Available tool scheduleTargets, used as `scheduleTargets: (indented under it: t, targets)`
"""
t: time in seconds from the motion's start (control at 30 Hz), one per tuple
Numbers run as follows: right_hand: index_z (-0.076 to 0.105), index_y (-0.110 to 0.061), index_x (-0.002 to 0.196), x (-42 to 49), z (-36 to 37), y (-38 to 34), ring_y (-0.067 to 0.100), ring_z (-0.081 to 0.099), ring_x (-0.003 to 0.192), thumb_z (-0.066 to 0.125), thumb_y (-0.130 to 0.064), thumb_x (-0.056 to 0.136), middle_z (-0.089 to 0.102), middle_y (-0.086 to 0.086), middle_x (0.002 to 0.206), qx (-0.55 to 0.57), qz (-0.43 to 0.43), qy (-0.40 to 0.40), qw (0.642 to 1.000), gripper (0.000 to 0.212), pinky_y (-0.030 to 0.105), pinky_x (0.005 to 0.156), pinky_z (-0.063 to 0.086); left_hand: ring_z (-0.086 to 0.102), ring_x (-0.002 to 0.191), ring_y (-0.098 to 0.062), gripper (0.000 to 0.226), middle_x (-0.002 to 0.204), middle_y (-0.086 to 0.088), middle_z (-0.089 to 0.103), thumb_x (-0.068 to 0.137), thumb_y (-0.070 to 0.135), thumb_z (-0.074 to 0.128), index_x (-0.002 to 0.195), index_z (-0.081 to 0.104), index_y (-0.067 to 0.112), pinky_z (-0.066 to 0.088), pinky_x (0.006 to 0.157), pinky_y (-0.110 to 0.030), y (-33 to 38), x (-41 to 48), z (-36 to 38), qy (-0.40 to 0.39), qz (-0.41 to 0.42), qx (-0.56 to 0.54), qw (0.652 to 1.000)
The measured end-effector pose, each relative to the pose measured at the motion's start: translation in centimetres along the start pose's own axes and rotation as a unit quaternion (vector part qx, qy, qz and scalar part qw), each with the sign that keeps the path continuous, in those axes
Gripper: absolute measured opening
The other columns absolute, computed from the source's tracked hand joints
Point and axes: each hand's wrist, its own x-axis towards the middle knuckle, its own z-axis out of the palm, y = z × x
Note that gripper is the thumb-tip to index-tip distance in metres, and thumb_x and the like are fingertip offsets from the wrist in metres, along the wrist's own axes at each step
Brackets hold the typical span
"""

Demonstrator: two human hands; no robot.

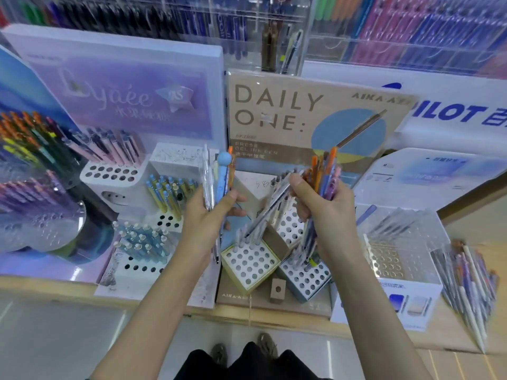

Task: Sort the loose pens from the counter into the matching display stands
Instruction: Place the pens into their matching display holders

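Nearest, left hand (211, 212) clamped on few pens (219, 174), blue ball-topped one among them; right hand (326, 209) clamped on mixed orange-blue bundle (325, 171); perforated stands (249, 263) below both grips mostly vacant; loose pile (466, 278) well right of right grip; sorting judged early, most left.

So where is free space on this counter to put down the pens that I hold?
A bare counter strip runs along the front edge, before the lilac stand. Another patch lies behind the loose pens, right of the white stand. The middle is crowded with hole blocks.
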Motion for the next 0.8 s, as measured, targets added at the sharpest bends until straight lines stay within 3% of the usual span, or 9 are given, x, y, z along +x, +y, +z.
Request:
scheduleTargets:
  t: [0.1,0.23,0.33,0.43,0.5,0.6,0.8]
  targets:
    - [0.056,-0.006,0.072,-1.7,0.1,0.4,0.019,0.042,0.053,0.069,-0.032,0.085,0.056,0.026,0.071,-0.082,-0.018,0.011,0.996,0.031,0.031,0.053,0.038,0.053,0.047,-0.007,0.012,0.075,0.001,0.072,0.094,0.012,0.055,0.096,0.063,0.020,0.040,0.040,-0.018,-0.9,-0.7,-2.1,-0.002,-0.006,0.000,1.000]
    - [0.062,-0.007,0.074,-4.4,0.5,2.8,0.010,0.045,0.051,0.067,-0.034,0.085,0.059,0.003,0.061,-0.161,-0.011,0.037,0.986,0.029,0.020,0.050,0.039,0.043,0.041,-0.008,0.030,0.071,-0.014,0.063,0.092,0.023,0.056,0.075,0.072,0.041,0.038,0.039,-0.021,-2.4,-2.2,-3.7,-0.034,-0.024,0.005,0.999]
    - [0.064,-0.007,0.078,-6.0,1.3,5.5,0.029,0.058,0.066,0.068,-0.029,0.086,0.066,0.010,0.070,-0.182,0.028,0.066,0.981,0.024,0.034,0.062,0.048,0.041,0.040,-0.007,0.041,0.067,-0.015,0.061,0.097,0.015,0.052,0.073,0.071,0.042,0.038,0.039,-0.020,-3.4,-2.8,-4.8,-0.038,-0.041,-0.006,0.998]
    - [0.065,-0.006,0.078,-6.8,2.7,7.8,0.026,0.060,0.068,0.067,-0.026,0.087,0.065,0.012,0.071,-0.189,0.047,0.088,0.977,0.022,0.042,0.067,0.050,0.041,0.041,-0.009,0.044,0.072,-0.019,0.055,0.098,0.012,0.050,0.071,0.071,0.041,0.037,0.040,-0.022,-4.0,-3.1,-5.8,-0.044,-0.049,0.014,0.998]
    - [0.064,-0.006,0.076,-7.1,3.8,8.7,0.025,0.058,0.065,0.068,-0.024,0.087,0.064,0.011,0.069,-0.200,0.038,0.091,0.975,0.021,0.034,0.062,0.047,0.042,0.041,-0.008,0.033,0.070,-0.013,0.060,0.097,0.011,0.050,0.079,0.069,0.032,0.037,0.040,-0.022,-4.5,-3.2,-6.4,-0.036,-0.059,0.014,0.998]
    - [0.061,-0.019,0.073,-7.2,5.1,9.6,0.012,0.057,0.062,0.068,-0.025,0.087,0.063,0.000,0.067,-0.209,0.023,0.087,0.974,0.017,0.017,0.055,0.041,0.041,0.041,-0.007,0.013,0.066,0.001,0.067,0.098,0.010,0.049,0.092,0.057,0.017,0.036,0.039,-0.020,-4.9,-3.2,-7.3,-0.036,-0.066,0.009,0.997]
    - [0.043,-0.032,0.064,-7.0,5.9,10.9,-0.005,0.048,0.052,0.069,-0.024,0.087,0.045,-0.012,0.052,-0.285,-0.016,0.087,0.955,0.036,0.009,0.048,0.032,0.042,0.042,-0.009,0.010,0.070,0.002,0.068,0.097,0.012,0.050,0.092,0.056,0.017,0.037,0.039,-0.020,-5.4,-3.5,-8.8,-0.044,-0.079,0.001,0.996]
